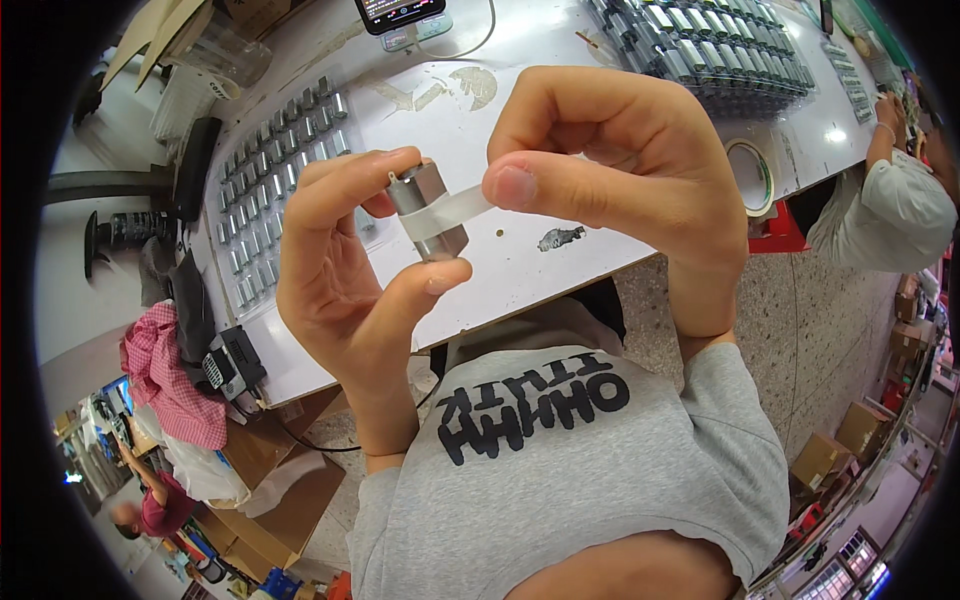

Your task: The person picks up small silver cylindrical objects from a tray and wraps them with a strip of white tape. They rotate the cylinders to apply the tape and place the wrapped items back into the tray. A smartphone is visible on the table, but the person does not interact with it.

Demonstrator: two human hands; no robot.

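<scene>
My left hand (345, 250) pinches a small silver metal cylinder (428, 190) by its two ends, between thumb and fingers, above the table's near edge. A strip of whitish translucent tape (462, 207) lies across the cylinder's middle. The strip's other end is pinched between the thumb and forefinger of my right hand (620, 165), and it runs taut between both hands. Behind my left hand, a clear plastic tray (250, 215) holds rows of similar silver cylinders.
At the back right stand stacked clear trays (715, 50) full of silver cylinders. A tape roll (750, 175) lies at the table's right edge. A phone (400, 12) on a stand is at the back, with a cable. A co-worker in a grey shirt (885, 215) is at the right.
</scene>
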